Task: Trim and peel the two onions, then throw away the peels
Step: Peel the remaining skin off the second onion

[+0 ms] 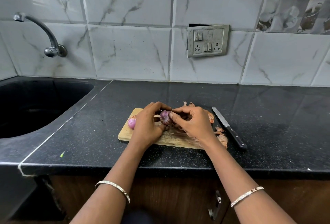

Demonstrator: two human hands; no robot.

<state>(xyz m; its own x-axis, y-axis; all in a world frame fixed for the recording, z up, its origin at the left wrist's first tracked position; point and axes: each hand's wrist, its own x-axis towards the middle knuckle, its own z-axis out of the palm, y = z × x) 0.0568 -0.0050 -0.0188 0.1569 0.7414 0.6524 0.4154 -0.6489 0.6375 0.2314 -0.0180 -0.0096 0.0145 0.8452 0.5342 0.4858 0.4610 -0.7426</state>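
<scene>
Onion peeling is under way on the worktop point(89, 134): over the board point(125, 134), the left hand point(146, 125) grips one onion point(165, 117) while the right hand point(192, 125) pinches its skin. The other onion point(131, 122) lies on the board, seemingly peeled. Next, likely: strip the remaining skin, then gather the peels point(222, 138).

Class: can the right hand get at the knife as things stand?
Probably yes: the knife lies uncovered just right of the right hand, only loose peels between. It must first release the onion.

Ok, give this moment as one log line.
peeling | left hand, right hand: grip red onion | other onion: on cutting board | knife: on counter
</scene>
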